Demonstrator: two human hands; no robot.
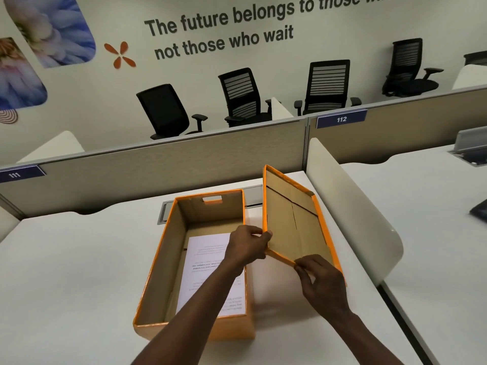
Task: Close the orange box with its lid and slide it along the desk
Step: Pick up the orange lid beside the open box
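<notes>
Orange cardboard box (158, 262), rectangular, open-topped, sits on the white desk (66, 272) at centre, long axis running near to far. Brown unprinted inside walls, a cut-out handle slot in its far wall. The desk itself is the biggest surface, white and flat, with a grey fabric partition (158, 159) along its far edge carrying 2 blue number tags, 111 at left and 112 at right. A white curved side divider (350, 206) stands at the right of the desk. A grey metal cable tray (164, 212) is set into the desk at the far side, partly hidden behind the box.

Orange-edged cardboard lid (292, 222), brown inner face toward the camera, is lifted and tilted steeply, just right of the box, not on it. Its left edge is near the box's right wall; cannot tell if they touch.

Inside the box a white printed paper sheet (205, 262) lies flat on the bottom, toward the right side, partly covered by the left forearm.

Left hand (246, 245) reaches across the box's near right corner and pinches the lid's near-left corner, thumb and fingers closed on the rim. Right hand (322, 281) grips the lid's near edge further right, fingers curled over the orange rim. Both hands hold the lid.

Beyond the partition, 4 black mesh office chairs (245, 96) stand against a pale wall with dark lettering and flower graphics.
</notes>
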